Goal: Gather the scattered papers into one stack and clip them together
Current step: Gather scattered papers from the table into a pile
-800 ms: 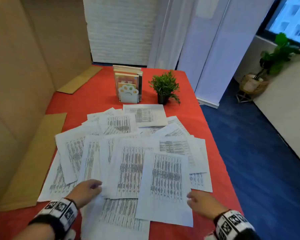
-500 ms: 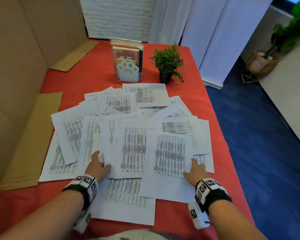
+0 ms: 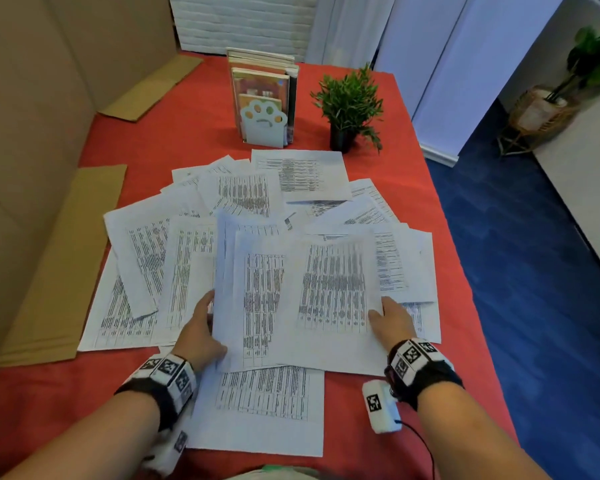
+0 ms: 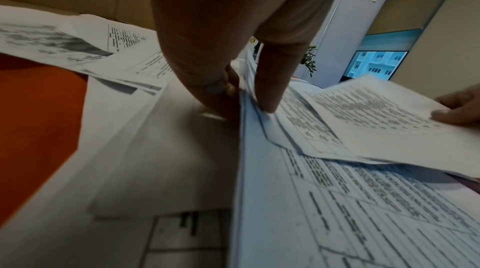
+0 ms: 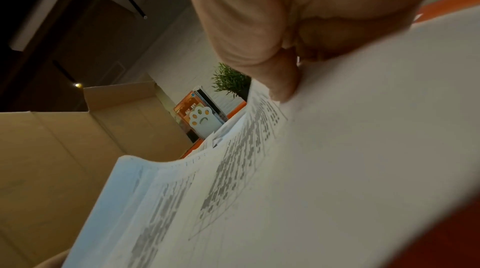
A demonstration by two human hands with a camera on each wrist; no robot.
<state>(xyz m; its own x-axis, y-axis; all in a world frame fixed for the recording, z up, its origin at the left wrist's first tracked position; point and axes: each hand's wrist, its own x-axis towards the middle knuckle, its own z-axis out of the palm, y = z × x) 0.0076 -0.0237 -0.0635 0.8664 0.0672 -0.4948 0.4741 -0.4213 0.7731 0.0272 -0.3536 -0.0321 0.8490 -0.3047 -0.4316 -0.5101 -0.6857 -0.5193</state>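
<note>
Lifted now: papers (image 3: 291, 299), left hand (image 3: 198, 336) and right hand (image 3: 392, 323) each pinching an edge (thumbs on top).

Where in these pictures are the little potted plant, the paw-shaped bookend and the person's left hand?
potted plant (image 3: 350, 102), head view, on its green leaves.
paw-shaped bookend (image 3: 264, 128), head view, on the white paw plate.
left hand (image 3: 196, 332), head view, on the back of the hand.

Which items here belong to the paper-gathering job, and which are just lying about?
In the job:
- white printed paper sheets scattered on the red table
- lifted bundle of sheets, gripped by the left hand and right hand

Lying about:
- books in a white paw-print bookend
- small green potted plant
- flat brown cardboard pieces

No clip visible.
</note>
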